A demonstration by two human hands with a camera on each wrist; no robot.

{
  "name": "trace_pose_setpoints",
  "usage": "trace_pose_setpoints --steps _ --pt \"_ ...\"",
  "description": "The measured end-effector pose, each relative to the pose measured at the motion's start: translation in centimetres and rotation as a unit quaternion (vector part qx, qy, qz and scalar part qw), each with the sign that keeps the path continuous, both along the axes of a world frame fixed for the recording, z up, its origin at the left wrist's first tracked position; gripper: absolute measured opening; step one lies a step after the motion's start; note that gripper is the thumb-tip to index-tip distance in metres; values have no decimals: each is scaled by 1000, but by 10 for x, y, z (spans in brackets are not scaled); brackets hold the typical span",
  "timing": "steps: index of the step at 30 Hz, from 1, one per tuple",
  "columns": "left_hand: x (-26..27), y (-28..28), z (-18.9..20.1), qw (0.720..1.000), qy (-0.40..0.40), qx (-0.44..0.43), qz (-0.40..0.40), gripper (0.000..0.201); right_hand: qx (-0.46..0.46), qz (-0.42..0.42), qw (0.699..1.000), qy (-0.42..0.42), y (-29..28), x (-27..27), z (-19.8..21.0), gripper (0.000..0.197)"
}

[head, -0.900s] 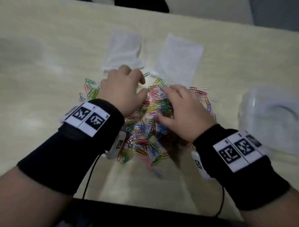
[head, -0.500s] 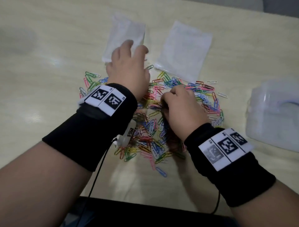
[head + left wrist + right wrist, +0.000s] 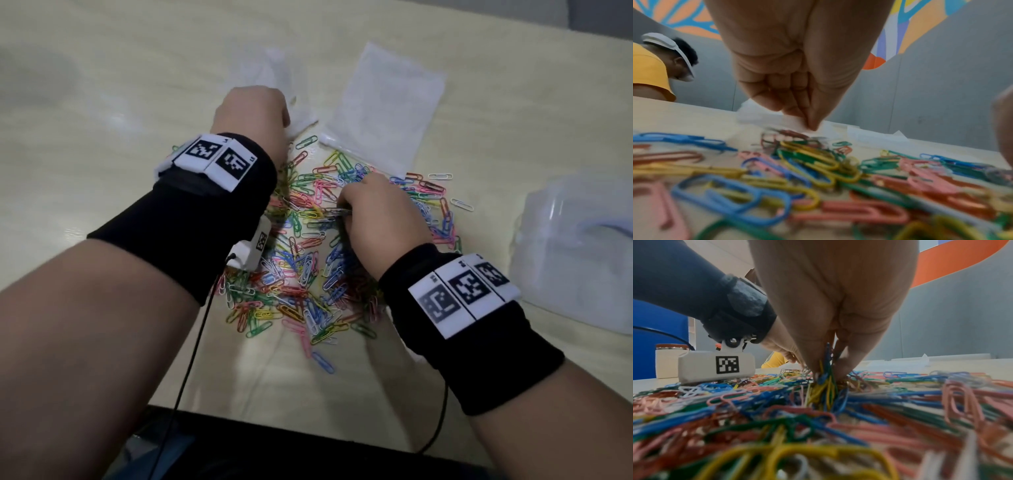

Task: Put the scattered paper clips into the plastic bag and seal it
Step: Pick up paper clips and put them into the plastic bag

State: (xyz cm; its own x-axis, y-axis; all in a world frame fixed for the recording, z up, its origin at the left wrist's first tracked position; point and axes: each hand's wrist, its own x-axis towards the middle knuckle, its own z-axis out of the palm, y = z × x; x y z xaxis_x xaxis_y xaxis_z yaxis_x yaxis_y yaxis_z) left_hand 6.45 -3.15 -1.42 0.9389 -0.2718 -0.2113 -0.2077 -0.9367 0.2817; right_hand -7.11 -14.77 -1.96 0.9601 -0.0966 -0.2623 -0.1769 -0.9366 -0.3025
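Head view, centre of frame: a spread of small coloured wire paper clips (image 3: 308,260) lies loose on the pale wooden table (image 3: 102,102); none bagged yet, so I judge the task barely begun. The left hand (image 3: 251,116), upper centre, pinches the near edge of a small translucent white plastic bag (image 3: 274,73), fingers bunched together on the film. A second flat white plastic bag (image 3: 383,106) lies just right of it, untouched, its strip end toward the clips. The right hand (image 3: 373,212), mid-frame, has its fingers drawn together on a small bunch of clips. Step in hand: first pickup, bag being fetched. Next move, I judge, calls for opening the bag's mouth and bringing the bunch over it. The right wrist view shows clips standing upright between the fingertips (image 3: 844,368), hidden from the head camera; the left wrist view shows the pinch on the bag edge (image 3: 797,122). Only the head view shows the clear plastic container (image 3: 575,253) at right.
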Motion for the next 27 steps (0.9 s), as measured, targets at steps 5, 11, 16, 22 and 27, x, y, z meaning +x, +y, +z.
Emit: trace_pose_setpoints --steps 5,11,16,22,27 --pt "-14 5 6 997 1 -77 9 10 4 -9 1000 -11 -6 4 1 21" --pt "-29 10 12 989 57 -124 -51 8 86 -72 992 -63 -2 13 10 28" --pt "-34 9 15 979 103 -138 -109 16 163 -141 976 -35 7 24 10 37" --pt "-31 12 14 983 93 -129 -88 15 191 -187 963 -38 6 23 9 33" --pt "-34 11 13 985 78 -134 -72 10 169 -210 962 -51 4 20 13 29"
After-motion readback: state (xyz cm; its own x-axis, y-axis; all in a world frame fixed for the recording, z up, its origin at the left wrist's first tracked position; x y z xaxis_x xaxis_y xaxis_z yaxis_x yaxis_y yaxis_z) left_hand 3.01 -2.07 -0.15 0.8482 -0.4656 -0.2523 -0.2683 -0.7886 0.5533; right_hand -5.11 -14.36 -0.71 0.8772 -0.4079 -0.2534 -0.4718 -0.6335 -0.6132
